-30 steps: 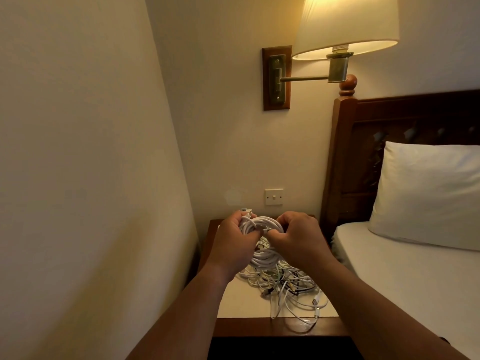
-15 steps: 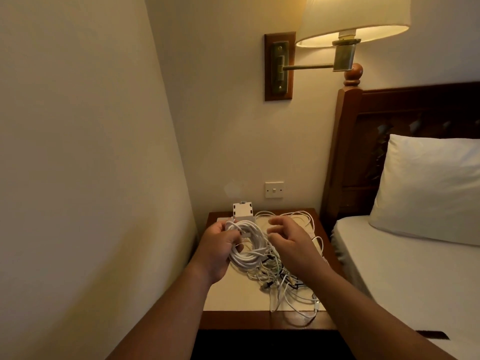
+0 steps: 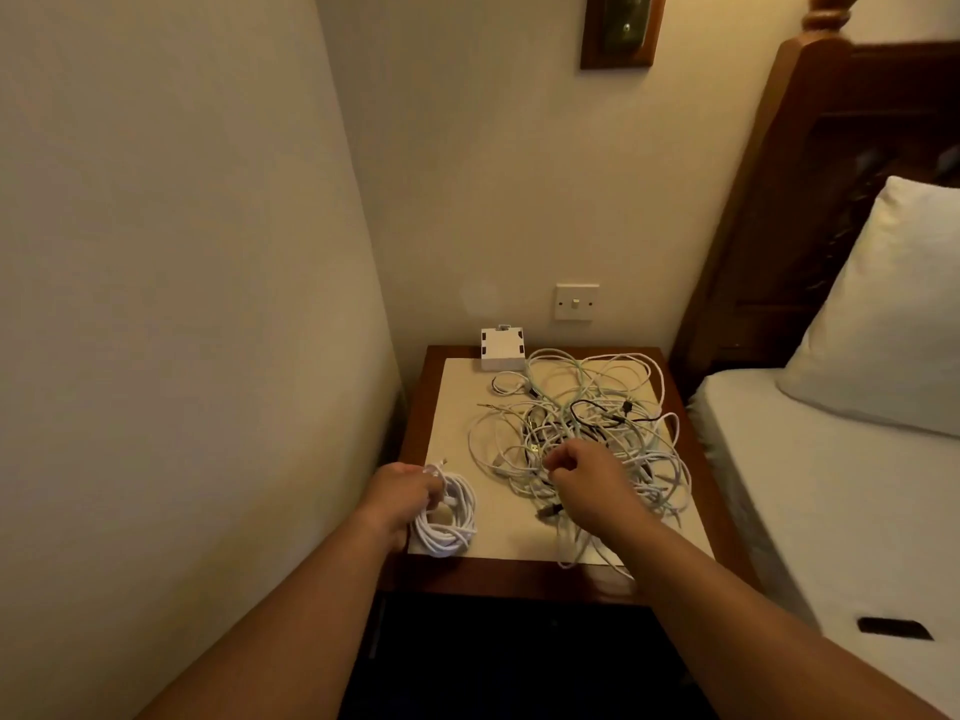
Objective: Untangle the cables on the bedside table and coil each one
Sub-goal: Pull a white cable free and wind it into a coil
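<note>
A coiled white cable [image 3: 451, 517] rests on the front left corner of the bedside table [image 3: 415, 407], and my left hand [image 3: 402, 498] is closed on its left side. A tangle of white, pale green and black cables [image 3: 592, 428] covers the middle and right of the table's cream top. My right hand [image 3: 584, 478] hovers over the near part of the tangle with fingers curled; whether it pinches a strand is unclear. Some loops hang over the table's front edge.
A small white box [image 3: 501, 350] stands at the back of the table by the wall. A wall switch [image 3: 575, 302] sits above it. The wall is close on the left; the bed [image 3: 831, 485], pillow [image 3: 893, 314] and wooden headboard [image 3: 779, 200] are on the right.
Both hands came down from holding the coil together. My left hand carried the coil to the table's front left corner. My right hand let go and moved over the tangle.
</note>
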